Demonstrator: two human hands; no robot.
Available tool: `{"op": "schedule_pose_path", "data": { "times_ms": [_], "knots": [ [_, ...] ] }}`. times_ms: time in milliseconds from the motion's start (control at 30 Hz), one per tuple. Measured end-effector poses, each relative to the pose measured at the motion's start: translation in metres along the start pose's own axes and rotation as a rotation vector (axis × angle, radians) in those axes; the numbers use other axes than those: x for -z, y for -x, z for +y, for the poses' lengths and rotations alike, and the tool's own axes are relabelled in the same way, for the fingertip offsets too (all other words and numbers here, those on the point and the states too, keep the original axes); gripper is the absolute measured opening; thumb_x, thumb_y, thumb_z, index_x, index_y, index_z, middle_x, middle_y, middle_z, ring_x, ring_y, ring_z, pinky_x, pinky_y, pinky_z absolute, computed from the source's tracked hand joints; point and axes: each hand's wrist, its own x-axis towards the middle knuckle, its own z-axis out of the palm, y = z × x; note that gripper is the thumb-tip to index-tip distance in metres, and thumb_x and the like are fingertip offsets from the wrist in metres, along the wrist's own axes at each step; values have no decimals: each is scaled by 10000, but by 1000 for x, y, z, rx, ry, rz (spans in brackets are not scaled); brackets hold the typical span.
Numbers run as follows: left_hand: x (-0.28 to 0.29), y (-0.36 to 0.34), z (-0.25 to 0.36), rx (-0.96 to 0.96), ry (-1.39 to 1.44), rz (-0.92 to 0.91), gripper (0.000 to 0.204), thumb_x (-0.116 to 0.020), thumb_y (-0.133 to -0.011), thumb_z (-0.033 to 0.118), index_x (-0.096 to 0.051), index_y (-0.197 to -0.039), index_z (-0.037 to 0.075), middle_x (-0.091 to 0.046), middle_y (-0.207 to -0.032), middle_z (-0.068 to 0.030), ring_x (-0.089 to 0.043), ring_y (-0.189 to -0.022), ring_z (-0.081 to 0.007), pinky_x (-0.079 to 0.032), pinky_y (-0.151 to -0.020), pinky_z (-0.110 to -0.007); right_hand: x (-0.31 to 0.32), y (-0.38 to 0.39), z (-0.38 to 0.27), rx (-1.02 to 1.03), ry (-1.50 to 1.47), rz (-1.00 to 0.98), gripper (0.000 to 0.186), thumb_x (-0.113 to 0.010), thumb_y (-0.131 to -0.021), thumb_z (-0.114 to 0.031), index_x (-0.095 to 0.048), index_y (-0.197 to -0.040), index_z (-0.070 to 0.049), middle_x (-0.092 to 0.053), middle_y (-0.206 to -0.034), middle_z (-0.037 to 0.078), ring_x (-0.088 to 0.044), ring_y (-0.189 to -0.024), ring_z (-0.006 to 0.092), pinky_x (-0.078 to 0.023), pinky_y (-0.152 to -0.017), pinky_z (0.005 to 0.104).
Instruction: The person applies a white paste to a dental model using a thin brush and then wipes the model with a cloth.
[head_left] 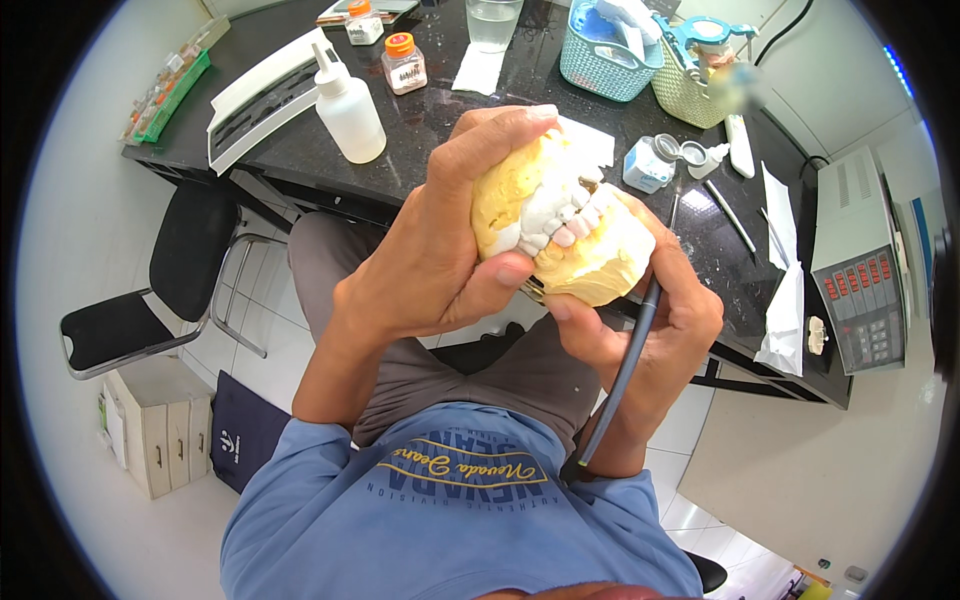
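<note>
I hold a dental cast of yellow plaster (600, 270) with white and pale pink teeth, its two halves together, above my lap. My left hand (420, 250) grips its left side, fingers curled over the top and thumb below the white teeth. My right hand (660, 330) holds the lower right part, thumb on its bottom edge, and also a long, thin dark-grey tool (625, 370) that slants down toward my forearm.
A black desk (275, 140) carries a squeeze bottle (350, 120), orange-lidded jars (405, 70), a glass (490, 22), two baskets (610, 75), small containers (650, 163) and papers (780, 320). A grey control unit (860, 300) is at right; a black chair (190, 260) stands left.
</note>
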Motion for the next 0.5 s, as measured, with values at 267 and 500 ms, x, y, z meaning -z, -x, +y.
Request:
{"op": "schedule_pose_path", "data": {
  "times_ms": [267,500],
  "knots": [
    [-6,1,12,99,43,38,1088,-685,-714,649,-155,-1411,5,-415,-1291,-271,-514,-1137,-286,-447,-947,-377,-12,8,14,3,-68,68,662,-860,-600,-222,-605,-1144,57,-696,-961,160,-704,-846,217,-557,-745,298],
    [-34,9,49,421,-123,298,1135,-900,-606,278,-159,-1416,-11,-394,-1340,-199,-457,-1232,-279,-380,-1037,-381,-27,15,20,70,183,127,716,-884,-611,-168,-562,-1203,72,-676,-1051,156,-667,-955,214,-528,-814,297]
  ]
}}
